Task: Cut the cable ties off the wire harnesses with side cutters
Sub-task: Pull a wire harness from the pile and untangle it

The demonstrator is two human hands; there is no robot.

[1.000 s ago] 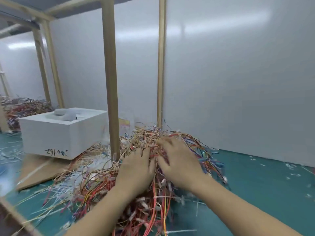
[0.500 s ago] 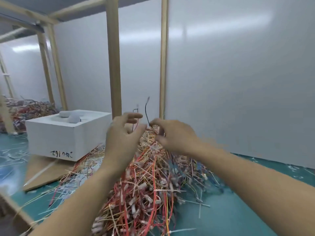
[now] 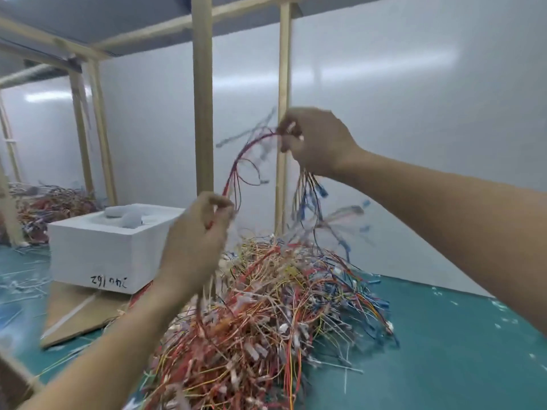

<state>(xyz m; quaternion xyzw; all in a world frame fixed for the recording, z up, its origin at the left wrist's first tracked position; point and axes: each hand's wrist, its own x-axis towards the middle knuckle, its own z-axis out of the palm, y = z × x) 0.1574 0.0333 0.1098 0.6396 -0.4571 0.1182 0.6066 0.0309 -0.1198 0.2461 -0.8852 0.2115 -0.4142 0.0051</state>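
Note:
A big tangled pile of wire harnesses [image 3: 275,315], red, yellow, blue and white, lies on the green table. My right hand [image 3: 316,142] is raised high above the pile and grips one wire harness [image 3: 236,170], whose red and blue strands hang down blurred. My left hand [image 3: 198,241] is lower, above the pile's left side, and pinches the red strands of the same harness between thumb and fingers. No side cutters are visible.
A white foam box [image 3: 97,255] stands at the left on a cardboard sheet [image 3: 74,312]. Wooden frame posts [image 3: 202,113] rise behind the pile. Another heap of wires [image 3: 50,205] lies far left. Cut tie scraps litter the green table [image 3: 444,350].
Both hands left the pile and rose. My right hand lifted a harness up and to the right; my left hand now pinches its lower strands.

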